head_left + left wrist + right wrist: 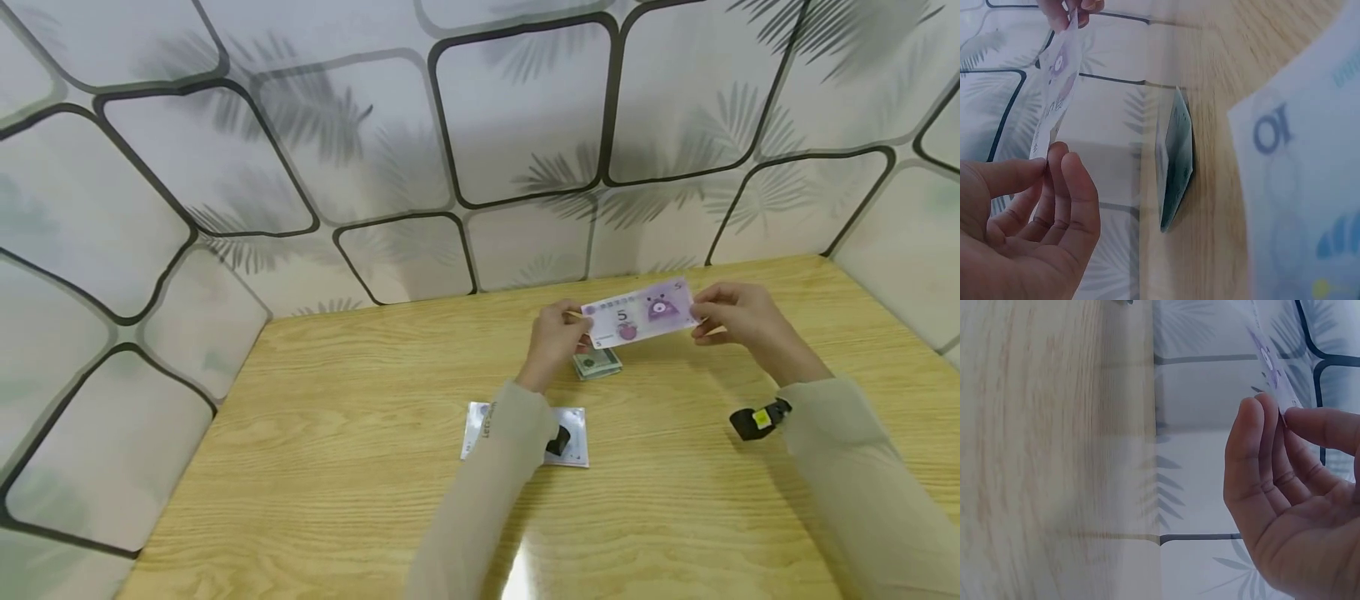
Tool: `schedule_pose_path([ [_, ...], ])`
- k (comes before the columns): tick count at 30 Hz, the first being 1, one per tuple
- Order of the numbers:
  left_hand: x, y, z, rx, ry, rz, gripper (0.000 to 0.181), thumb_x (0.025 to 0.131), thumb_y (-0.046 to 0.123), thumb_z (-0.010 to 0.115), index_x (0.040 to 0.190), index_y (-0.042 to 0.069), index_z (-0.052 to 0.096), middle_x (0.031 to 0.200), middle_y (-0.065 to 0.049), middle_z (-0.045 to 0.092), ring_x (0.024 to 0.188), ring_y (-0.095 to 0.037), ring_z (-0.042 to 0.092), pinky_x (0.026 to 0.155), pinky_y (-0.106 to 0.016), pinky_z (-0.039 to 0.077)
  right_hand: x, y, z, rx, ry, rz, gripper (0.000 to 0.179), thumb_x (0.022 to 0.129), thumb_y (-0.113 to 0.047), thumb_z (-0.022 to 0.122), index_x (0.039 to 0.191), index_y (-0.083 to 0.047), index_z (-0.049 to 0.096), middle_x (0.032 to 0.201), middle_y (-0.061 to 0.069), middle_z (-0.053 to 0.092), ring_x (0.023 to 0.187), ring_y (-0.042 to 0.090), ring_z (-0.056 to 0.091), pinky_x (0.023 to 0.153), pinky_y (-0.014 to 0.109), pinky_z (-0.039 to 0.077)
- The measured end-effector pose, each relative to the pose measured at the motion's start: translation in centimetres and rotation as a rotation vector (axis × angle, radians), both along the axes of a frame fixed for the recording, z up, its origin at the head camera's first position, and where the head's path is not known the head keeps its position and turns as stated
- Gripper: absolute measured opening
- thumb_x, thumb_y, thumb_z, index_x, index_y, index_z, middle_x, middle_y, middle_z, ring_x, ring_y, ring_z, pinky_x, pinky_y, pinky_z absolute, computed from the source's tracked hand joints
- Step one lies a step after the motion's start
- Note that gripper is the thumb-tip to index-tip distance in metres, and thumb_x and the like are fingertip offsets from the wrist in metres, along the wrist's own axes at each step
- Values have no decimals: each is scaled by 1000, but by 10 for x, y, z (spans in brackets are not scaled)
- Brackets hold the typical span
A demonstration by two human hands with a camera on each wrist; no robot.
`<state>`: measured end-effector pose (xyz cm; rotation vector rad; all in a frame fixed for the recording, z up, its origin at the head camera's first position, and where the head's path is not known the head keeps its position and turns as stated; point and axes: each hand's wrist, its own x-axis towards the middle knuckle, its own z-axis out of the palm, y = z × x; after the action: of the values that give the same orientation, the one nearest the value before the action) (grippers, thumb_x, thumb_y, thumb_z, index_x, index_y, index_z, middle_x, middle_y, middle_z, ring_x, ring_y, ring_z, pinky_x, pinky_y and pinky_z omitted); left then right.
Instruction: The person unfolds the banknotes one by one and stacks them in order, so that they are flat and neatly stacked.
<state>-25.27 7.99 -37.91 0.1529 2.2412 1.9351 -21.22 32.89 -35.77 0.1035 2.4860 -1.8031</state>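
A purple toy banknote point(637, 313) marked 5, with a small cartoon creature, is held stretched above the table. My left hand point(553, 337) pinches its left end between thumb and fingertips. At the opposite end my right hand point(738, 315) grips the edge the same way, as the right wrist view shows with the note's corner point(1280, 403) between thumb and fingers. Below and close to the left hand, a folded greenish banknote point(597, 364) sits on the table, its halves spread apart in the left wrist view. Partly hidden under my left forearm lies a pale blue banknote point(577, 429) marked 10.
The wooden table point(337, 467) reaches back to a patterned wall covering point(525, 250) with dark outlines and leaf prints, which also rises along the left and right sides. A black wrist camera point(757, 419) with a yellow label hangs at my right cuff.
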Motion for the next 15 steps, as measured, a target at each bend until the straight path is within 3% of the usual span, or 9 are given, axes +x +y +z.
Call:
schedule_pose_path([
  [7,2,-10,5,-15,10,-39,21,97,-4,64,118,-8,65,79,-7,62,58,-12,59,67,-35,63,1,-3,-2,18,-10,32,29,105,-8,53,124,13,47,87,-3,63,73,9,65,70,28,61],
  [15,3,-20,9,-41,12,-67,24,98,-4,63,121,-9,64,83,-11,65,60,-13,59,69,-34,63,2,-7,-2,4,10,56,23,105,-7,55,119,10,54,88,-3,62,74,10,65,70,29,61],
])
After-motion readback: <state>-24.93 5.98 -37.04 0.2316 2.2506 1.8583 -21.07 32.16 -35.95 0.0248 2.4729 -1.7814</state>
